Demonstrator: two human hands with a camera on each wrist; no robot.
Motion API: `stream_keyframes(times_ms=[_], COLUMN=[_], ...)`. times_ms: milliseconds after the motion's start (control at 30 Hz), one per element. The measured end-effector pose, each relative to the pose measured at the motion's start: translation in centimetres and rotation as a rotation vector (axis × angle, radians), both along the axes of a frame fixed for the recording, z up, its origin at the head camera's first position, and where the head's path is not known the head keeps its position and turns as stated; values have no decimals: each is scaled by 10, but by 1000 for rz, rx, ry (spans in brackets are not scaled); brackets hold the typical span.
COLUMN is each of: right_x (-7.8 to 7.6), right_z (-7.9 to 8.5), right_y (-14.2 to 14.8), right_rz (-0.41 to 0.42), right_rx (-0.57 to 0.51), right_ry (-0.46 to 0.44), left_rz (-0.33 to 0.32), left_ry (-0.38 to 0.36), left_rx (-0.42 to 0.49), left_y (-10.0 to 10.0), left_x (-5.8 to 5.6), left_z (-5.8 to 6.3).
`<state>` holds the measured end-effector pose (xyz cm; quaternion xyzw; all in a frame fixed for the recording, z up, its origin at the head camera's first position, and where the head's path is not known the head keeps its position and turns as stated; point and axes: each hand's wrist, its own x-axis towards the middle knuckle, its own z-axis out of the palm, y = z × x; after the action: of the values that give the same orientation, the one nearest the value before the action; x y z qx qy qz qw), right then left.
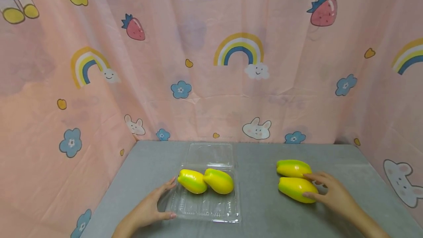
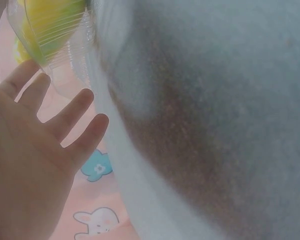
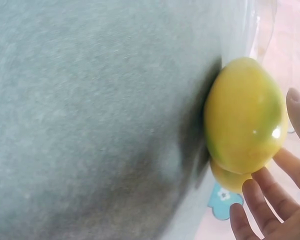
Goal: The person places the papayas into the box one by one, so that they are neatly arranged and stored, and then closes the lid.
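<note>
Two yellow-green papayas, a left one (image 1: 193,181) and a right one (image 1: 219,181), lie side by side in a clear plastic clamshell box (image 1: 205,208) with its lid (image 1: 210,154) folded back. My left hand (image 1: 148,205) is at the box's left side, thumb and fingers spread; whether it touches the wall, I cannot tell. To the right, a near papaya (image 1: 295,189) and a far papaya (image 1: 292,168) lie on the table. My right hand (image 1: 333,194) reaches around the near one's right end, fingers spread. In the right wrist view, that papaya (image 3: 245,117) partly hides the other.
The grey table (image 1: 257,194) holds the box at centre-left and the loose papayas at right. A pink patterned curtain (image 1: 211,113) hangs behind the table and along both sides.
</note>
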<state>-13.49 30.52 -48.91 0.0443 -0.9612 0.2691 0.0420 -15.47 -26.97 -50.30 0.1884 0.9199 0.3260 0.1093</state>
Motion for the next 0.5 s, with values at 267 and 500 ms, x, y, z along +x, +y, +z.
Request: stream_keyframes(times_ms=[267,500], right_x=[2,3], right_z=[-5,-8], right_y=[4,6], right_rz=[-2,17], right_rx=[-11,-6], right_ry=[-18,-9], left_rz=[3,12], left_ry=[4,1], left_rx=[7,6], left_y=[0,1], left_x=[0,0], left_z=[0,-1])
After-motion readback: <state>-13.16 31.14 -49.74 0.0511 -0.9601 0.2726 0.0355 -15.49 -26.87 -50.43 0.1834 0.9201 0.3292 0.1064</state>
